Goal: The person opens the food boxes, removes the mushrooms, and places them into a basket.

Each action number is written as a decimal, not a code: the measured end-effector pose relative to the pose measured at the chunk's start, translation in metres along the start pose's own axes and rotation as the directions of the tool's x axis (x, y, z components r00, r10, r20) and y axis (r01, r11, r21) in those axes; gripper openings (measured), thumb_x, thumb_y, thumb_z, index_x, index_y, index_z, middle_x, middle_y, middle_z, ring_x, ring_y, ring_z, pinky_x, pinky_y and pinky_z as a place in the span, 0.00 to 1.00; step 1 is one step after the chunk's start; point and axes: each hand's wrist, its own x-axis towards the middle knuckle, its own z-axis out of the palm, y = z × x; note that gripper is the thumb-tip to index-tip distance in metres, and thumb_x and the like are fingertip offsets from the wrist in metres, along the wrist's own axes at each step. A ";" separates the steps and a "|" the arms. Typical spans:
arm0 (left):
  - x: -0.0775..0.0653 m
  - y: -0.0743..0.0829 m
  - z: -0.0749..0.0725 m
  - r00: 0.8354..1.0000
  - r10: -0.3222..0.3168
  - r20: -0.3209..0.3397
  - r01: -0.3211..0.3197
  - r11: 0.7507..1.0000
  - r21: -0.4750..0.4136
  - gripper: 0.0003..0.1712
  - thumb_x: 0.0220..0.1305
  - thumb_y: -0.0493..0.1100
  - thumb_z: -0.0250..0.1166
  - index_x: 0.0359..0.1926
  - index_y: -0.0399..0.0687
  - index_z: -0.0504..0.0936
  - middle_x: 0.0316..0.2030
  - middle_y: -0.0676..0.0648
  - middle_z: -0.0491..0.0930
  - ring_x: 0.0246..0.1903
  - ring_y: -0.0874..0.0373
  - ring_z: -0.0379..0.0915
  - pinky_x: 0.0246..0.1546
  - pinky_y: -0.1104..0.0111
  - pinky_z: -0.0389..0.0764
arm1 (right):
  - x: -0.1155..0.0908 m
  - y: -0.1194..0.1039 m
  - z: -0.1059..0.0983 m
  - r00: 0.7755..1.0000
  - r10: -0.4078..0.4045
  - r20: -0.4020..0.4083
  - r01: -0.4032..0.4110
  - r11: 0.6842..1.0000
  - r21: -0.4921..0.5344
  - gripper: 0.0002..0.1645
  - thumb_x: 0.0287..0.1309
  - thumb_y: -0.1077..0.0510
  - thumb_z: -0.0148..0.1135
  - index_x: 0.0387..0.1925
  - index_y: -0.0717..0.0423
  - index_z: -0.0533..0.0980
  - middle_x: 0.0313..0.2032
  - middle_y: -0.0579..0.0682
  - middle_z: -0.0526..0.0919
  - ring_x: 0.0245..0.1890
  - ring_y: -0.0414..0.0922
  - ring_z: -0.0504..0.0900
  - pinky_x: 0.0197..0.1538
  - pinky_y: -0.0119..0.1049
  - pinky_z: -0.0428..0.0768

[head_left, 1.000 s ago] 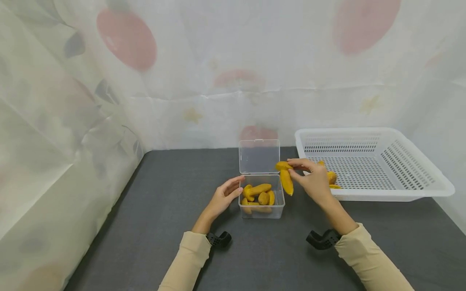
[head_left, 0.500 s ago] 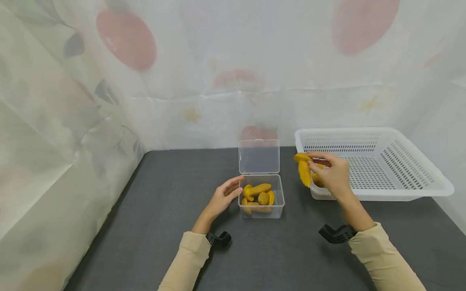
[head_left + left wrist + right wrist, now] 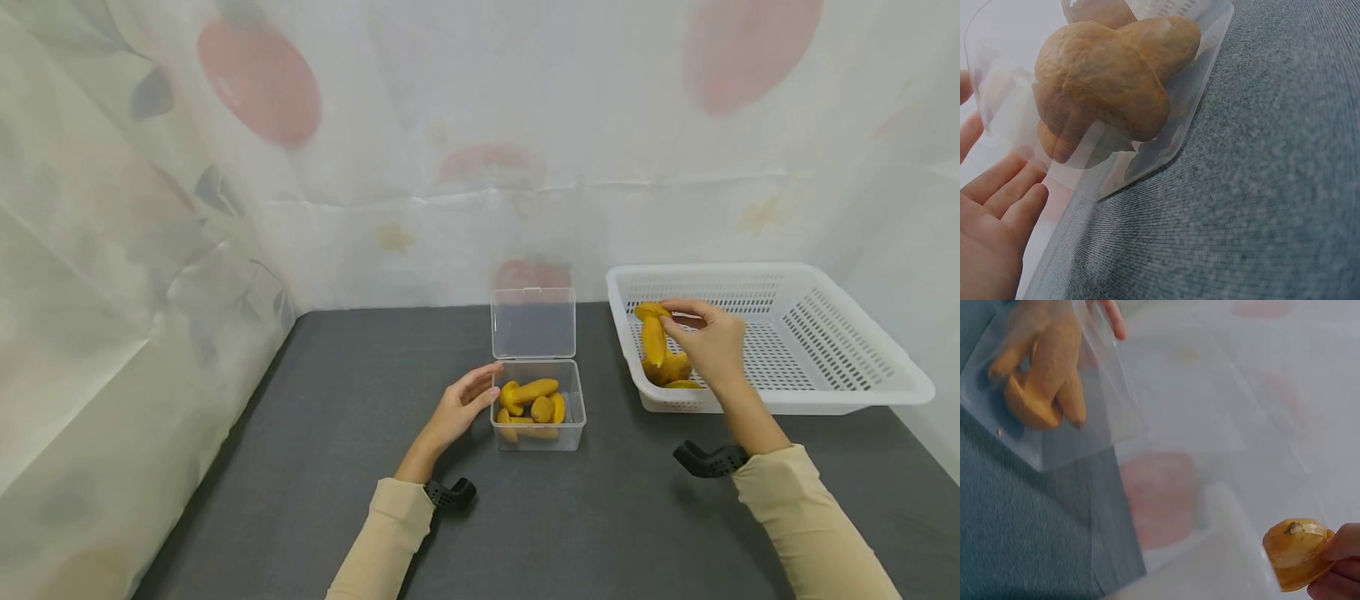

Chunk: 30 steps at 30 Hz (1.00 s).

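Observation:
My right hand pinches a yellow mushroom by its cap, with the stem hanging down. It is over the left end of the white basket, where several more yellow mushrooms lie. In the right wrist view the cap of the pinched mushroom faces the camera. My left hand rests with relaxed fingers at the left side of a clear plastic box. Inside that box lie several mushrooms; the left wrist view shows them through the wall, fingers close against it.
The clear lid stands raised behind the box. A dark grey cloth covers the table. Pale printed curtains hang at the back and left, close behind the basket.
My right hand has carried the mushroom rightward, away from beside the clear box to over the basket's left end. The left hand and the box have kept their place.

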 end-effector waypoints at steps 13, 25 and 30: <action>-0.001 -0.001 0.000 1.000 -0.021 0.000 0.021 1.000 0.001 0.26 0.72 0.41 0.55 0.68 0.42 0.66 0.68 0.35 0.66 0.71 0.41 0.59 0.71 0.48 0.62 | 0.001 0.007 -0.002 0.987 0.083 0.141 -0.060 0.985 -0.160 0.12 0.56 0.68 0.64 0.43 0.70 0.82 0.42 0.70 0.85 0.34 0.40 0.89 0.36 0.01 0.67; 0.000 0.003 0.000 1.000 -0.014 -0.011 0.014 1.000 0.016 0.26 0.71 0.40 0.55 0.68 0.42 0.66 0.68 0.35 0.66 0.71 0.42 0.59 0.71 0.48 0.62 | -0.012 -0.017 0.003 0.981 -0.108 0.162 0.117 0.992 -0.044 0.12 0.47 0.74 0.68 0.37 0.70 0.83 0.34 0.68 0.87 0.34 0.05 0.69 0.38 0.05 0.71; -0.001 0.005 0.001 1.000 -0.025 -0.012 0.026 0.999 0.024 0.26 0.72 0.41 0.55 0.68 0.43 0.66 0.68 0.36 0.67 0.71 0.42 0.59 0.71 0.48 0.62 | -0.017 -0.027 0.003 0.972 -0.079 0.219 0.084 0.996 -0.015 0.11 0.48 0.72 0.69 0.37 0.69 0.84 0.33 0.66 0.87 0.33 0.07 0.72 0.38 0.07 0.74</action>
